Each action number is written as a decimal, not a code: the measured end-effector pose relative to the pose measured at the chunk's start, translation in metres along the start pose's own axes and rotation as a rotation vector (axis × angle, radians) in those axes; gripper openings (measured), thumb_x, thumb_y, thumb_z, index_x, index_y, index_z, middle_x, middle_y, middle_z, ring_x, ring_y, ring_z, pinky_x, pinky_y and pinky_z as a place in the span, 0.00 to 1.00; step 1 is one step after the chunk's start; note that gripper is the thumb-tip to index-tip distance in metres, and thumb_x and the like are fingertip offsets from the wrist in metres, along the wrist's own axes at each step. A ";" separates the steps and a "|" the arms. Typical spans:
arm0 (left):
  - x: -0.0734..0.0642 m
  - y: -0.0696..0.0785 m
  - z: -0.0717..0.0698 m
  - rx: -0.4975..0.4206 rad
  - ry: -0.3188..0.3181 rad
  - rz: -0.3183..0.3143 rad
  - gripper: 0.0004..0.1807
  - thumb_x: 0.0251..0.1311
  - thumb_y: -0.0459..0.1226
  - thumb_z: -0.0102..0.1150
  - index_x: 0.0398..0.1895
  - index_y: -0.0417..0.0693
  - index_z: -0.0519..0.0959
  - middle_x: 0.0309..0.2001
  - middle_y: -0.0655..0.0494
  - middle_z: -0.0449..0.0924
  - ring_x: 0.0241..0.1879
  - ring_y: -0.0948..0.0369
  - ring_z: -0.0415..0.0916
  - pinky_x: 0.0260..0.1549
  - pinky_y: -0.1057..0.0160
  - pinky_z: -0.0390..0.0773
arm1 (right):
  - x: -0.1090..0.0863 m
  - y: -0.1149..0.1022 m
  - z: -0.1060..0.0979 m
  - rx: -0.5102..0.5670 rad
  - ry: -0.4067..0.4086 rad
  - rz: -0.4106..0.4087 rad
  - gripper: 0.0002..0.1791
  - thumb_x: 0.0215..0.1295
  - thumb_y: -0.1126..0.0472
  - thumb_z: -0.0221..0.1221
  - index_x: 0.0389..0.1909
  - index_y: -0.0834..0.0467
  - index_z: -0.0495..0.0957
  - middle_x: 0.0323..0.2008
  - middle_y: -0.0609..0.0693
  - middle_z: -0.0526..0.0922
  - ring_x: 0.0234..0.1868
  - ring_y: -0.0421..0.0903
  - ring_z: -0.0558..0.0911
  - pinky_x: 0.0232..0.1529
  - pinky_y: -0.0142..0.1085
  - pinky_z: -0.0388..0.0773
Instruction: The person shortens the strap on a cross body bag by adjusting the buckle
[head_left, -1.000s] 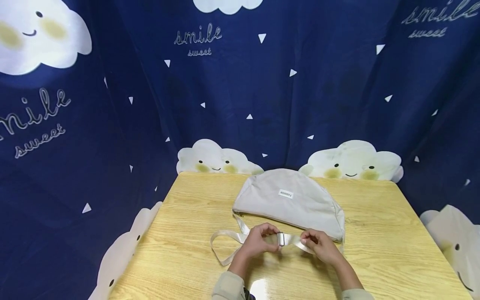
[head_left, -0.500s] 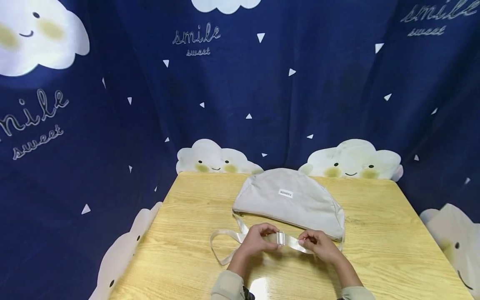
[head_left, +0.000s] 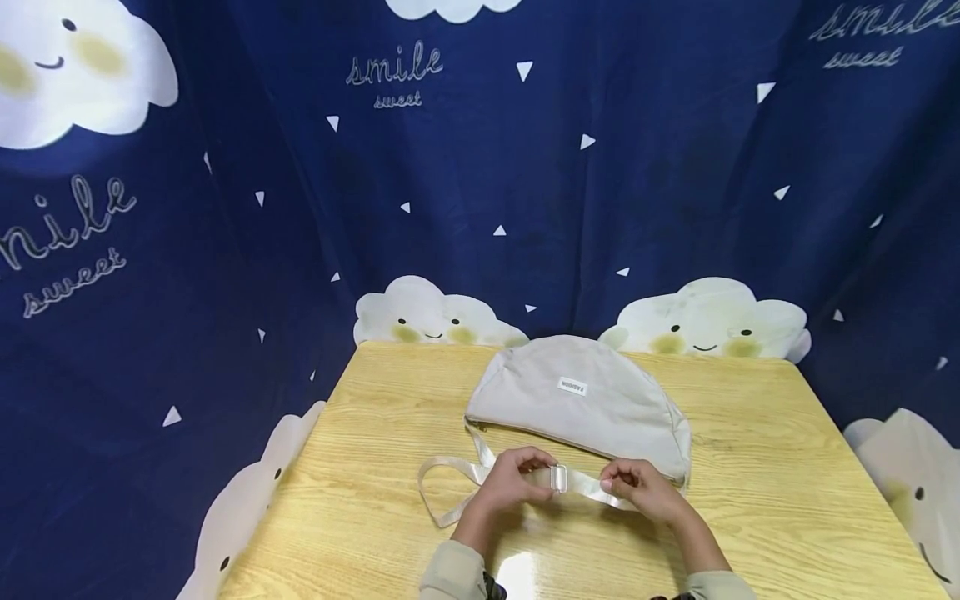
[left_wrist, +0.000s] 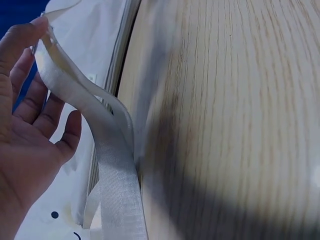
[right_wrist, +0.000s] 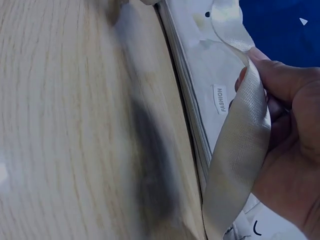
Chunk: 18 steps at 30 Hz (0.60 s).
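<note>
A pale beige shoulder bag (head_left: pixel 577 408) lies on the wooden table, its curved edge away from me and its zipper edge toward me. Its strap (head_left: pixel 588 487) is held up in front of the zipper, running between both hands. My left hand (head_left: pixel 513 479) pinches the metal strap buckle (head_left: pixel 558 478) between thumb and fingertips at its upper and lower edges. In the left wrist view, two layers of strap (left_wrist: pixel 117 175) hang from those fingertips. My right hand (head_left: pixel 642 490) pinches the strap to the right of the buckle, thumb (right_wrist: pixel 260 56) on the webbing.
A loose strap loop (head_left: pixel 431 492) lies on the table (head_left: pixel 360 533) left of my left hand. The bag carries a small white FASHION label (head_left: pixel 573 386). A dark blue curtain (head_left: pixel 465 167) with clouds hangs behind and along the sides of the table.
The buckle has turned so more of its flat face shows, and it sits slightly further left. Both hands keep their pinch and have hardly moved; the bag stays put.
</note>
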<state>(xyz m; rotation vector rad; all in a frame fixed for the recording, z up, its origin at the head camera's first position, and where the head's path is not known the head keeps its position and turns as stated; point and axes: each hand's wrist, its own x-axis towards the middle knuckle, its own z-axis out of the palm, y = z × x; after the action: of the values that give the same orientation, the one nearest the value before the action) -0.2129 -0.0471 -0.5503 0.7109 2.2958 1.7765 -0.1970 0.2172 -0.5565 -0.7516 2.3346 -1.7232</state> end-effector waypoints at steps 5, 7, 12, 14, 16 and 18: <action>0.003 -0.008 -0.001 0.008 -0.006 -0.007 0.22 0.36 0.28 0.73 0.40 0.46 0.81 0.34 0.59 0.80 0.35 0.52 0.76 0.32 0.63 0.76 | 0.003 -0.001 -0.001 0.028 -0.035 0.009 0.03 0.62 0.67 0.58 0.32 0.64 0.78 0.20 0.43 0.70 0.20 0.33 0.65 0.19 0.29 0.66; 0.003 -0.008 -0.002 0.001 -0.001 -0.008 0.22 0.37 0.27 0.73 0.40 0.46 0.81 0.34 0.59 0.80 0.35 0.53 0.76 0.32 0.64 0.76 | 0.005 -0.001 -0.001 0.040 -0.045 0.020 0.03 0.62 0.68 0.58 0.34 0.65 0.77 0.20 0.44 0.70 0.21 0.33 0.66 0.20 0.29 0.67; 0.002 -0.006 -0.002 -0.017 -0.001 0.004 0.21 0.38 0.27 0.72 0.41 0.45 0.81 0.35 0.58 0.81 0.36 0.55 0.77 0.35 0.61 0.76 | 0.008 0.002 0.000 0.074 -0.055 0.050 0.07 0.60 0.71 0.58 0.38 0.70 0.76 0.26 0.52 0.77 0.26 0.38 0.74 0.25 0.30 0.73; 0.002 -0.005 -0.002 -0.008 -0.008 0.018 0.21 0.38 0.27 0.72 0.40 0.44 0.82 0.35 0.59 0.81 0.37 0.56 0.77 0.37 0.59 0.76 | 0.009 0.003 0.002 0.068 -0.052 0.061 0.07 0.58 0.72 0.59 0.38 0.70 0.76 0.29 0.55 0.79 0.29 0.41 0.77 0.28 0.31 0.75; 0.002 -0.006 -0.001 0.008 -0.012 0.026 0.21 0.38 0.28 0.73 0.40 0.45 0.82 0.35 0.60 0.81 0.37 0.57 0.77 0.39 0.58 0.75 | 0.011 0.004 0.003 0.047 -0.036 0.081 0.07 0.57 0.73 0.60 0.36 0.70 0.77 0.29 0.56 0.80 0.30 0.42 0.78 0.29 0.32 0.75; 0.002 -0.006 -0.001 0.026 -0.017 0.026 0.21 0.38 0.28 0.73 0.40 0.45 0.82 0.35 0.61 0.81 0.37 0.59 0.77 0.39 0.59 0.75 | 0.012 0.003 0.005 0.007 -0.013 0.108 0.05 0.55 0.73 0.61 0.33 0.69 0.78 0.28 0.56 0.80 0.29 0.41 0.77 0.29 0.31 0.75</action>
<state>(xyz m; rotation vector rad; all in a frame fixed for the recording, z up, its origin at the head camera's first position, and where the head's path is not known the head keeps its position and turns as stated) -0.2166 -0.0481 -0.5554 0.7601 2.3138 1.7474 -0.2062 0.2083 -0.5585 -0.6213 2.3137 -1.6762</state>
